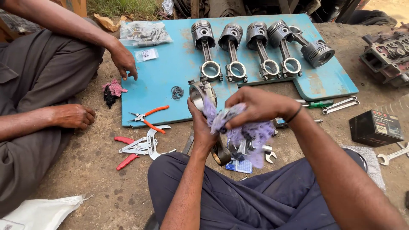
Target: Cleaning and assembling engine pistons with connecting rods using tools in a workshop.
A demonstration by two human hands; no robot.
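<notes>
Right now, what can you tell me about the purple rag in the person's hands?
The purple rag is a soft, fluffy wad of frayed threads, lilac with paler patches. The right hand bunches it from above and presses it against the metal piston, which the left hand holds upright from below. Loose strands hang down over the lap, hiding part of the piston's rod. It sits in front of the blue board.

5 pistons (255, 47) on blue board (170, 72), orange pliers (149, 117), black box (375, 127), wrenches (341, 104)
</notes>
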